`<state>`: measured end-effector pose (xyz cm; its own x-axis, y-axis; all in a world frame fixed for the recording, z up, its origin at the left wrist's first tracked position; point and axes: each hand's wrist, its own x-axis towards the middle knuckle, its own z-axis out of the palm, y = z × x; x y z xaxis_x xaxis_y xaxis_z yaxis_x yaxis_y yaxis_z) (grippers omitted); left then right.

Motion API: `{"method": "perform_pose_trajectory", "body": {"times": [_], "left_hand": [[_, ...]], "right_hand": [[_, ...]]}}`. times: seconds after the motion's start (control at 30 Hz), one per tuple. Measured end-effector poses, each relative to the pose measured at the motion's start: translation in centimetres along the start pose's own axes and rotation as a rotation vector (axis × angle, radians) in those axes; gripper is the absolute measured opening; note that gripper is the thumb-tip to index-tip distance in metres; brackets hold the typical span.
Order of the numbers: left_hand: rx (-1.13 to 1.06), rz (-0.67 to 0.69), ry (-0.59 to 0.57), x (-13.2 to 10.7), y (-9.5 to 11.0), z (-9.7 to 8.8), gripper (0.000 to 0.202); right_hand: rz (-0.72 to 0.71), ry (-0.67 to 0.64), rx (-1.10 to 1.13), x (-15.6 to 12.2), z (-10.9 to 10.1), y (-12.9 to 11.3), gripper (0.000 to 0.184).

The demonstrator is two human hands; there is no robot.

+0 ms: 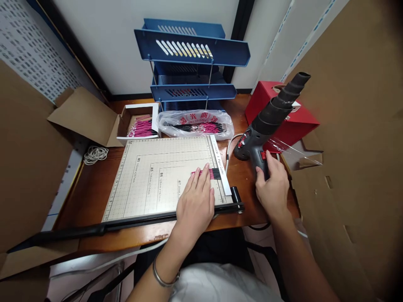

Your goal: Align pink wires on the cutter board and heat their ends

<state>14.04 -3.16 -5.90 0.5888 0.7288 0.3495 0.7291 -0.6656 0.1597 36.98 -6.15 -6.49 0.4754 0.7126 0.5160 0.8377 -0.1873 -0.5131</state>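
Observation:
My left hand point(197, 201) lies flat, fingers stretched out, on a row of pink and black cable pieces point(214, 173) on the paper cutter board point(147, 180), beside its white ruler strip point(220, 163). My right hand point(272, 184) is wrapped round the handle of a black heat gun point(273, 113), which rests on the wooden table with its nozzle pointing up to the right. The cutter's black blade arm point(126, 224) lies along the board's near edge.
A plastic bag of pink and black pieces point(195, 123) and a white box of them point(140, 123) sit behind the cutter. A blue tiered tray rack point(192, 63) stands at the back. A red box point(277, 111), rubber bands point(94, 154) and cardboard walls point(355, 147) surround the table.

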Motion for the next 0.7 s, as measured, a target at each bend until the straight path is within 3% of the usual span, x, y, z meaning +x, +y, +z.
{"method": "perform_pose_trajectory", "body": {"times": [0.3,0.4,0.5,0.63,0.7], "left_hand": [[-0.118,0.024,0.058,-0.5,-0.5,-0.8,0.051],[-0.197,-0.021,0.137,-0.8,-1.7,-2.0,0.045],[-0.273,-0.194,0.268,-1.1,-3.6,-2.8,0.032],[-0.304,-0.383,0.255,-1.6,-5.3,-2.9,0.021],[-0.332,-0.408,0.226,-1.7,-5.4,-2.7,0.022]], "right_hand": [[0.015,-0.064,-0.050,-0.4,-0.1,-0.5,0.051],[0.082,0.037,0.037,0.3,-0.5,-2.0,0.047],[0.336,0.092,0.550,2.3,-0.6,-4.0,0.049],[0.770,-0.504,1.549,6.1,0.2,-5.8,0.079],[0.961,-0.557,2.003,7.6,0.9,-6.1,0.084]]}}
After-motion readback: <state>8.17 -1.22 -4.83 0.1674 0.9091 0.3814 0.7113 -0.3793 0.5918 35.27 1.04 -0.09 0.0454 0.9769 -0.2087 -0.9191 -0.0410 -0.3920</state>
